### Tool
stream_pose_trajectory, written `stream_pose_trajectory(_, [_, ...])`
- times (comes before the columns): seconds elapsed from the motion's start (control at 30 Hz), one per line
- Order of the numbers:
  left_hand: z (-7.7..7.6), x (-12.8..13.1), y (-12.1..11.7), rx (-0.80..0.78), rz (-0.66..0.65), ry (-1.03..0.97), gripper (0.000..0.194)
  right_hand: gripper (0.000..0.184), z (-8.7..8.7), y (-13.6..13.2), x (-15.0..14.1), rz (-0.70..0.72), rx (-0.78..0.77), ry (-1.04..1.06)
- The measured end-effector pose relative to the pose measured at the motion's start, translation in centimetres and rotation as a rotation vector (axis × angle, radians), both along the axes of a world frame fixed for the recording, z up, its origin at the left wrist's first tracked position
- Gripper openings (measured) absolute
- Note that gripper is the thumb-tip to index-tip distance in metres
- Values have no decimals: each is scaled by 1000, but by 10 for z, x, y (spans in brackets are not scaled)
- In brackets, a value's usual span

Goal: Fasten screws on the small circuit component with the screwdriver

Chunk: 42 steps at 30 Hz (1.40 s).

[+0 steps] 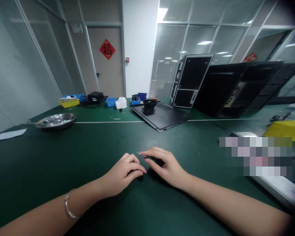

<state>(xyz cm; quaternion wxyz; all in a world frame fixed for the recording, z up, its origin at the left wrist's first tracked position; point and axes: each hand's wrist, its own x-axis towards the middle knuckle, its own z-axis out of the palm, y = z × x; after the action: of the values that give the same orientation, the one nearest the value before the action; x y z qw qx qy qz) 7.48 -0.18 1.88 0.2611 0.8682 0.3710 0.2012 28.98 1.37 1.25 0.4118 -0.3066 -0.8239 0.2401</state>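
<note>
My left hand [128, 173] rests low over the green table with its fingers curled and its thumb pointing right. Beneath its thumb a small black thing [140, 178] shows; its kind I cannot make out. My right hand [167, 166] faces it from the right, thumb and index finger bent toward each other. At the right fingertips is a thin shiny piece [141, 154], see-through in part, reaching toward the left fingers. The fingers cover most of it. A silver bracelet [68, 206] circles my left wrist.
A steel bowl [56, 121] with white items stands at left. Farther back lie a black panel [167, 116] bearing a round black part [149, 105], blue bins [111, 102] and a white housing [121, 103]. Black cabinets [193, 82] rise back right. A yellow bin [286, 130] sits at right.
</note>
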Motion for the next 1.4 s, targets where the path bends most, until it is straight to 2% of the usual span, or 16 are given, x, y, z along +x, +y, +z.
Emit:
stream_pose_trajectory(0.2, [1, 2, -4, 43, 34, -6, 26, 26, -1, 2, 0, -36, -29, -5])
stream_pose_trajectory(0.37, [2, 5, -10, 143, 130, 63, 38, 23, -5, 7, 0, -77, -79, -54])
stream_pose_trajectory(0.5, [-1, 7, -10, 194, 140, 124, 47, 30, -4, 4, 1, -33, -116, -163])
stream_pose_trajectory(0.57, [-2, 7, -11, 202, 143, 143, 44, 30, 0, 0, 0, -3, -113, -230])
stream_pose_trajectory(0.67, [-2, 8, -11, 192, 149, 158, 28, 30, 6, -5, -1, 14, -84, -309])
stream_pose_trajectory(0.73, [-2, 8, -11, 181, 147, 143, 17, 29, 8, -7, -2, 8, -65, -350])
stream_pose_trajectory(0.83, [-2, 7, -11, 152, 135, 77, 12, 28, 8, -7, -3, -2, -51, -381])
stream_pose_trajectory(1.1, [-3, 3, -6, 37, 116, -151, 26, 32, 5, -7, -3, -46, -73, -362])
stream_pose_trajectory(1.23, [-6, 0, 0, -47, 147, -266, 27, 32, 1, -5, -3, -60, -123, -291])
stream_pose_trajectory(1.4, [-6, 2, 1, -230, 215, -442, 30, 29, -2, -3, -2, -55, -158, -85])
